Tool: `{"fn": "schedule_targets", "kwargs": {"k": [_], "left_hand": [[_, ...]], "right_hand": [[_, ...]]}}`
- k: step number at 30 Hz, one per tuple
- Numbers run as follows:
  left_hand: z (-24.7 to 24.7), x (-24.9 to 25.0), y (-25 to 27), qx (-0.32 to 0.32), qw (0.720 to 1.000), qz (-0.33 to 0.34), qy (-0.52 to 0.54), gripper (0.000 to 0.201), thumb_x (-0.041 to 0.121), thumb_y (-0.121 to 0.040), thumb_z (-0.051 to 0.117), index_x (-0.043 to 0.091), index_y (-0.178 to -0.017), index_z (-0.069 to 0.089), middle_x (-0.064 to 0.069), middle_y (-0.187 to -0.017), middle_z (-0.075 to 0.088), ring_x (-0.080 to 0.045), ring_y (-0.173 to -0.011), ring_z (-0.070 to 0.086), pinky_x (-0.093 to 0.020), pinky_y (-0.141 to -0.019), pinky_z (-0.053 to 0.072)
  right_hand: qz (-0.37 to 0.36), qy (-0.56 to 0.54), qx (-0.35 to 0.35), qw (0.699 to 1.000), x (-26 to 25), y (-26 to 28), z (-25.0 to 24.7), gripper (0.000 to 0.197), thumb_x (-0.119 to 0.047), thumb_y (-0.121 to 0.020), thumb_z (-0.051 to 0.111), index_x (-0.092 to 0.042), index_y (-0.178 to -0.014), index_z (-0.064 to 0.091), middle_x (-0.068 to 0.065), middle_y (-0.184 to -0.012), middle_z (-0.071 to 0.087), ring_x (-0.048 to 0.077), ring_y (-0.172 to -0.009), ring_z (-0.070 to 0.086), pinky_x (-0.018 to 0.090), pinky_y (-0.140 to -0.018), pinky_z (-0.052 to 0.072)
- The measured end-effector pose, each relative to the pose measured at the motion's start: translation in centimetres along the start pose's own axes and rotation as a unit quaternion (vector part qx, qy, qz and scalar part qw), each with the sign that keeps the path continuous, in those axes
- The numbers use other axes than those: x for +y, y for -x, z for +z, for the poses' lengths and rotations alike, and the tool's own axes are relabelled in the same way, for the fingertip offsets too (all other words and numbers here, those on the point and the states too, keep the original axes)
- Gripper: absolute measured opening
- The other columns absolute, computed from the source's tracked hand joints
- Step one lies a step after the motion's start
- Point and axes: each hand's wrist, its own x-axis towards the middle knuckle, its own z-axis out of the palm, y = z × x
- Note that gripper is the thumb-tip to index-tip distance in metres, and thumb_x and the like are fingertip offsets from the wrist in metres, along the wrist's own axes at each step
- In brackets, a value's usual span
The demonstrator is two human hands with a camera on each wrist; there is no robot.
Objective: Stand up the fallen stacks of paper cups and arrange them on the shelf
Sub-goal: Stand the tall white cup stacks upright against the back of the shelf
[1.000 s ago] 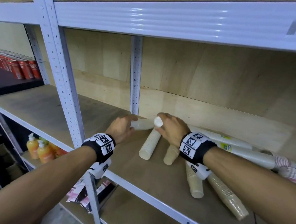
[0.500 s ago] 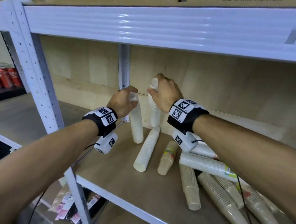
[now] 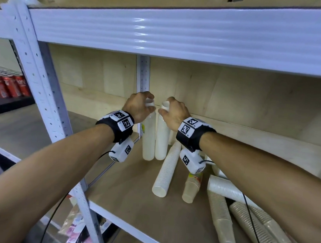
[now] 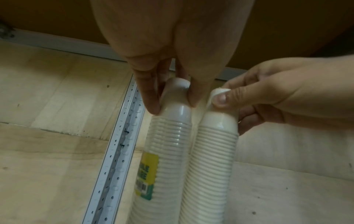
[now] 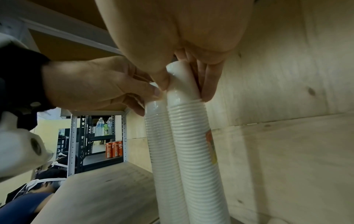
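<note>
Two tall white cup stacks stand upright side by side at the back of the wooden shelf (image 3: 125,203), beside the rear upright post (image 3: 142,74). My left hand (image 3: 149,103) pinches the top of the left stack (image 3: 148,139) (image 4: 166,151). The right stack (image 3: 162,138) (image 5: 193,136) has its top pinched by my right hand (image 3: 165,107). In both wrist views the fingers (image 4: 151,97) curl round the topmost cups. Several fallen stacks lie on the shelf: a white one (image 3: 167,170), a short beige one (image 3: 191,188), and more (image 3: 221,217) to the right under my right arm.
The shelf above (image 3: 179,35) hangs low over the hands and carries cardboard boxes. A front upright post (image 3: 43,96) stands at the left. Red cans (image 3: 9,85) sit on a far left shelf. Packets (image 3: 76,228) lie on the shelf below.
Both hands lifted a fallen stack each, tipped them upright and set them down together by the rear post. The camera has moved closer and to the left.
</note>
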Motion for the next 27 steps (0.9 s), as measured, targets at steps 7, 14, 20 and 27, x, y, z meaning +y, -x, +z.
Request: {"fn": "schedule_targets", "kwargs": {"k": [7, 14, 20, 27], "left_hand": [[1.0, -1.2, -0.3, -0.020, 1.000, 0.006, -0.009, 0.038, 0.021, -0.091, 0.067, 0.013, -0.127, 0.058, -0.006, -0.130, 0.061, -0.025, -0.118, 0.057, -0.024, -0.093, 0.044], [0.8, -1.2, -0.5, -0.027, 0.999, 0.024, -0.029, 0.042, 0.020, -0.089, 0.063, 0.016, -0.130, 0.057, -0.005, -0.129, 0.062, -0.025, -0.115, 0.057, -0.024, -0.088, 0.043], [0.6, -1.5, -0.8, -0.028, 0.999, 0.022, -0.026, 0.041, 0.020, -0.091, 0.063, 0.014, -0.130, 0.057, -0.006, -0.129, 0.062, -0.025, -0.114, 0.057, -0.026, -0.089, 0.044], [0.5, -1.8, -1.3, -0.027, 0.999, 0.013, -0.026, 0.038, 0.026, -0.089, 0.062, 0.017, -0.126, 0.060, -0.006, -0.126, 0.063, -0.024, -0.111, 0.058, -0.026, -0.087, 0.044]], "right_hand": [[0.011, -0.011, -0.039, 0.999, 1.0, -1.2, 1.4, 0.043, -0.030, -0.098, 0.055, -0.010, -0.134, 0.047, 0.007, -0.135, 0.057, 0.028, -0.110, 0.060, 0.029, -0.082, 0.047], [0.013, 0.022, -0.035, 0.999, 1.4, -2.3, 1.5, 0.052, -0.043, -0.087, 0.064, -0.015, -0.130, 0.054, 0.008, -0.123, 0.051, 0.026, -0.102, 0.058, 0.033, -0.081, 0.051], [0.001, 0.028, -0.053, 0.998, 1.6, -2.9, 1.6, 0.053, -0.029, -0.093, 0.060, -0.013, -0.142, 0.046, 0.010, -0.135, 0.045, 0.028, -0.116, 0.055, 0.029, -0.089, 0.046], [-0.002, 0.007, -0.050, 0.999, 1.2, -2.9, 1.6, 0.064, -0.036, -0.089, 0.064, -0.016, -0.145, 0.041, 0.009, -0.139, 0.047, 0.027, -0.122, 0.053, 0.031, -0.091, 0.045]]}}
